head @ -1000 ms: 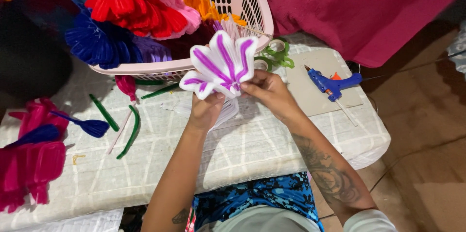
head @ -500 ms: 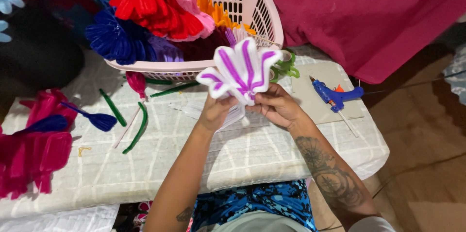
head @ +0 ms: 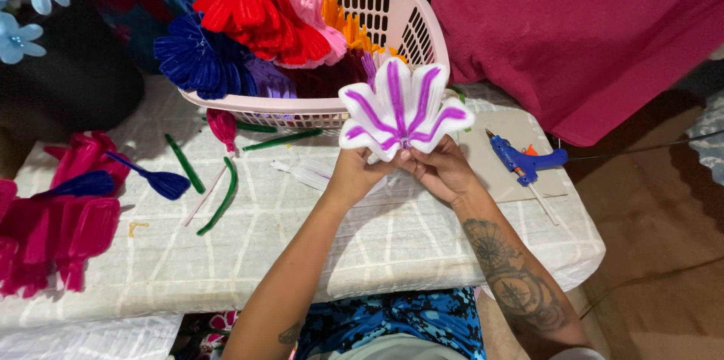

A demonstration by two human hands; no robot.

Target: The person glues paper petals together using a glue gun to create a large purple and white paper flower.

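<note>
A white flower with purple veins [head: 401, 109], made of fuzzy petals, is held upright over the table. My left hand [head: 354, 175] grips its base from the left. My right hand [head: 441, 170] pinches the same base from the right, fingers meeting the left hand under the petals. A clear plastic sleeve [head: 317, 177] lies flat on the cloth just left of my left hand. Directly behind the flower stands a pink basket [head: 411, 17].
The pink basket holds red, blue, purple, pink and orange fuzzy petals. A blue glue gun [head: 524, 160] rests on a board at the right. Green stems [head: 219, 198], a blue petal [head: 162, 181] and magenta petals [head: 53, 232] lie at left. A maroon cloth [head: 588, 36] hangs behind.
Both hands and the flower have stayed together near the basket's front edge. The flower has tipped slightly, and the view has shifted a little.
</note>
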